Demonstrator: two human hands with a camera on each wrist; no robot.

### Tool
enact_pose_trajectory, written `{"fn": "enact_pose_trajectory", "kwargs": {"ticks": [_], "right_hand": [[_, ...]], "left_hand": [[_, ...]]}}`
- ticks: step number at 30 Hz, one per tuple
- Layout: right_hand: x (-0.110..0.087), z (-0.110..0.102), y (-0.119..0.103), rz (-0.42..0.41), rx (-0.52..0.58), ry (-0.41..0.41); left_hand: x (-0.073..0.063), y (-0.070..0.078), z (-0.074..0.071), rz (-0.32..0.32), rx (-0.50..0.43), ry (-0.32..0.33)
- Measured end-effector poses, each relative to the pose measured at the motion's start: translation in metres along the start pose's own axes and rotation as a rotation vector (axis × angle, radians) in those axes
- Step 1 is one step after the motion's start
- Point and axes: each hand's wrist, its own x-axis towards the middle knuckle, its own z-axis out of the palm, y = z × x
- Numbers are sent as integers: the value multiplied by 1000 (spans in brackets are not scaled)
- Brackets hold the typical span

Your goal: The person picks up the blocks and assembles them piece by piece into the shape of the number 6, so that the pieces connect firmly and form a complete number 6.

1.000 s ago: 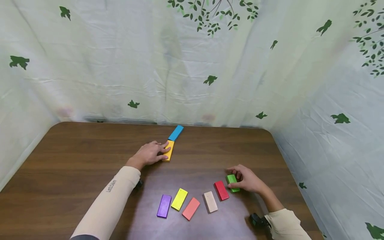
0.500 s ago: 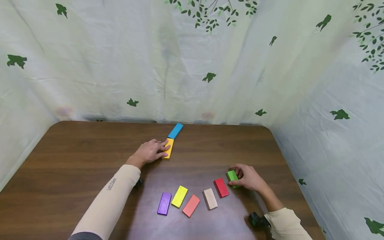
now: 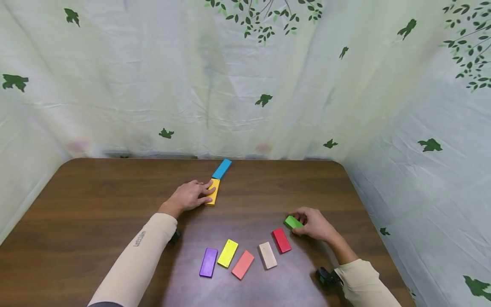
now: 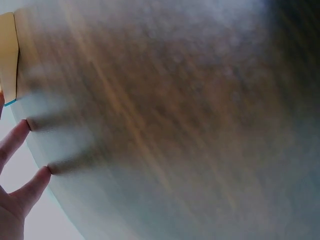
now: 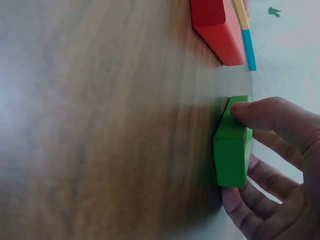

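Note:
In the head view my left hand (image 3: 189, 196) rests its extended fingers on an orange-yellow block (image 3: 215, 187). A blue block (image 3: 222, 169) lies end to end with it at the far edge. The left wrist view shows the spread fingers (image 4: 33, 189) and part of the orange-yellow block (image 4: 8, 55). To the right, my right hand (image 3: 314, 223) pinches a green block (image 3: 293, 222). The right wrist view shows the thumb on one side of that green block (image 5: 231, 155) and fingers behind it. Whether it is raised off the table I cannot tell.
On the wooden table (image 3: 115, 221) lie a red block (image 3: 281, 240), a beige one (image 3: 267, 255), a coral one (image 3: 243, 264), a yellow one (image 3: 228, 253) and a purple one (image 3: 208, 262). A leaf-and-bird printed curtain (image 3: 153, 85) hangs behind the far edge.
The green block has turned in my right hand's grip, its far end swinging left. My left hand stays on the orange-yellow block. The view has shifted slightly.

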Motion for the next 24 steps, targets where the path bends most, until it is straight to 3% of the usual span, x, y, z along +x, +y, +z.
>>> {"fn": "enact_pose_trajectory", "kwargs": {"ticks": [9, 17, 24], "right_hand": [[22, -3, -4, -28, -71, -59], [50, 1, -14, -101, -82, -129], [73, 4, -25, -90, -71, -190]], "left_hand": [[2, -1, 1, 23, 4, 19], [0, 0, 0, 16, 1, 12], [-2, 0, -2, 7, 3, 12]]}}
